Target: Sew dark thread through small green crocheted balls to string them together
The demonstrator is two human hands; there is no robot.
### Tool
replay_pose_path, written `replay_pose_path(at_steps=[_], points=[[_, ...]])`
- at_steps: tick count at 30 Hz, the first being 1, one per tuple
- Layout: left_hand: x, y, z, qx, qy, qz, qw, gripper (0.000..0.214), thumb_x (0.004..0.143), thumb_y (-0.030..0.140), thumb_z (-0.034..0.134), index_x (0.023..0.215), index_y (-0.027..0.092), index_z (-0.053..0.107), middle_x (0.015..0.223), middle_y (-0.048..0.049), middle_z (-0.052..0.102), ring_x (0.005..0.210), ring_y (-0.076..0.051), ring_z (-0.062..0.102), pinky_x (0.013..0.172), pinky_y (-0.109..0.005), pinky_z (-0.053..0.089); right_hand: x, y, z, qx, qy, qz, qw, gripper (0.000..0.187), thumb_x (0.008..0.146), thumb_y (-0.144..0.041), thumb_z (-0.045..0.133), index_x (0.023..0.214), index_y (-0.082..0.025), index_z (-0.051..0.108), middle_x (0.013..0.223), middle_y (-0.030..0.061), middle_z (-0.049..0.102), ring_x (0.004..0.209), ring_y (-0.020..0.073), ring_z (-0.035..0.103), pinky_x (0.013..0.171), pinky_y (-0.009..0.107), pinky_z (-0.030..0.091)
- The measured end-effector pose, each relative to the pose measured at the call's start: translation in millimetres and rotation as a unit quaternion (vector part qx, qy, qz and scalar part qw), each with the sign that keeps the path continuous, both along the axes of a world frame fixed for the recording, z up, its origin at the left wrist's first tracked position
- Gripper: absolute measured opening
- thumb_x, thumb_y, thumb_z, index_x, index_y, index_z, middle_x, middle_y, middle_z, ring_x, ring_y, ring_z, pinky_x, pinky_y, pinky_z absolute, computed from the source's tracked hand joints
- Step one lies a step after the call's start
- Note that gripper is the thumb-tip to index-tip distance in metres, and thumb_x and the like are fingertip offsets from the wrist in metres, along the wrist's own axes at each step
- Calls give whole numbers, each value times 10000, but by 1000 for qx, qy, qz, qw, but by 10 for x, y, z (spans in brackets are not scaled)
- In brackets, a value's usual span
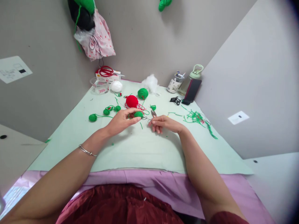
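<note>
The left hand (pixel 121 122) holds green crochet (pixel 138 114) (a red ball (pixel 132 101) behind it), the right hand (pixel 164 123) near scissors (pixel 153 113).

The green piece (pixel 138 114) in the middle looks like knobbly, matt yarn, and the small scissors (pixel 153 113) just right of it have smooth metal blades. Far left, the tub (pixel 102 91) is clear, glossy plastic; the far stuffing (pixel 150 83) is fluffy, matt fibre. Nearest, the dark red garment (pixel 121 205) is shiny, creased cloth, and the bracelet (pixel 86 151) at left is polished metal.
</note>
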State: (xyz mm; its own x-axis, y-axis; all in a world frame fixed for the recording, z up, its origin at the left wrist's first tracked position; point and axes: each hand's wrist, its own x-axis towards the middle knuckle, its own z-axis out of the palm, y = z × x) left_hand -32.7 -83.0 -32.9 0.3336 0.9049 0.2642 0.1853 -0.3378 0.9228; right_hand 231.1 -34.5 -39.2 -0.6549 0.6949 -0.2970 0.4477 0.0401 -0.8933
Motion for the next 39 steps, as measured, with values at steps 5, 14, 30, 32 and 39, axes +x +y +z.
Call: replay_pose_path(at_steps=[5, 14, 30, 32, 39], points=[[5, 7, -12, -5, -2, 2, 1000, 370, 856, 448, 676, 1115, 190, 726, 1073, -62, 721, 914, -211, 626, 859, -335, 483, 349, 251, -104, 170, -108, -287, 936, 266, 887, -356, 595, 862, -124, 723, 663, 57, 683, 531, 129, 560, 541, 255, 438], [54, -52, 25, -4, -29, 3, 1000, 331, 850, 391, 688, 1114, 195, 723, 1164, -81, 698, 1014, -224, 620, 901, -342, 473, 236, 36, 182, 256, 73, -329, 906, 358, 881, -466, 584, 993, -156, 724, 738, 50, 697, 485, 106, 369, 487, 261, 297], [92, -42, -78, 53, 39, -8, 998, 256, 825, 322, 691, 1047, 202, 736, 993, -52, 686, 879, -189, 609, 864, -332, 496, -133, -334, 414, 91, 350, -208, 909, 295, 874, -501, 675, 788, -221, 636, 508, -96, 157, 467, 96, 125, 436, 237, 194], [112, -59, -66, 13, 4, -14, 1000, 288, 827, 353, 701, 1070, 201, 736, 1033, -57, 690, 871, -185, 611, 844, -330, 503, -57, -296, 441, 114, 359, -231, 897, 284, 869, -493, 678, 784, -228, 623, 511, -95, 151, 463, 97, 120, 432, 238, 196], [83, -47, 19, -83, -65, -55, 993, 439, 835, 334, 725, 1260, 236, 682, 964, -41, 688, 879, -198, 668, 864, -349, 499, 0, -295, 413, 172, 98, -185, 962, 341, 918, -471, 619, 890, -152, 734, 672, 16, 614, 509, 85, 376, 511, 262, 308]])
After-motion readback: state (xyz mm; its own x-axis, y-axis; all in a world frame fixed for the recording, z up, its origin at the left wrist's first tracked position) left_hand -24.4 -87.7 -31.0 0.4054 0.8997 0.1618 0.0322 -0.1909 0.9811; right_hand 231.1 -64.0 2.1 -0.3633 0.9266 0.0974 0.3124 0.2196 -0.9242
